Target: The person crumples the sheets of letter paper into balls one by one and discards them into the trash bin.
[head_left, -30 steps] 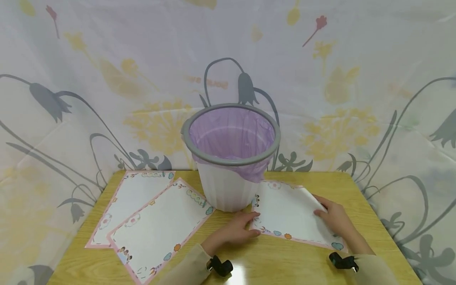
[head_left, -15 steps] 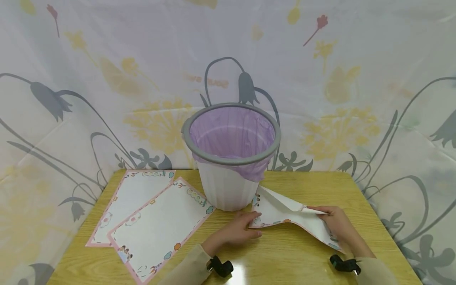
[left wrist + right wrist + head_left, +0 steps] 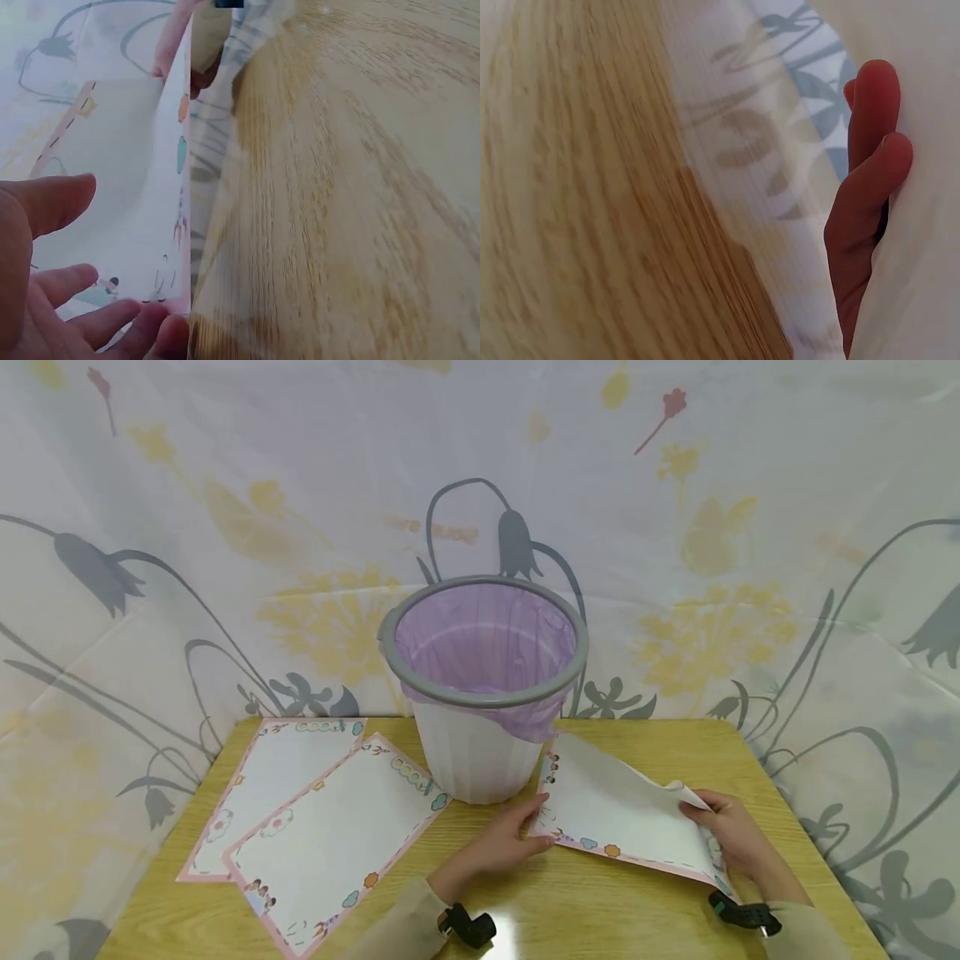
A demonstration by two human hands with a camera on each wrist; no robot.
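A white sheet of paper [image 3: 615, 802] with a pink border and small cartoon prints is on the right side of the table. My right hand [image 3: 731, 835] grips its right edge, thumb on top, and the far right corner curls up. In the right wrist view, the fingers [image 3: 866, 176] bend against the white sheet [image 3: 930, 262], which hides part of that hand. At the sheet's near left corner, my left hand [image 3: 495, 842] touches the edge with its fingers spread. The left wrist view shows the left thumb [image 3: 64, 202] apart from the other fingers.
A white ribbed bin [image 3: 480, 756] with a grey rim and purple liner stands behind the left hand. Two more bordered sheets lie overlapping at left: a front sheet [image 3: 337, 843] over a back sheet [image 3: 288, 768]. A floral cloth [image 3: 300, 485] hangs behind the wooden table [image 3: 592, 910].
The right hand folded the sheet's far edge up and over, and now the sheet is opened out again, with its right end raised and curled. The left hand stays at the left corner.
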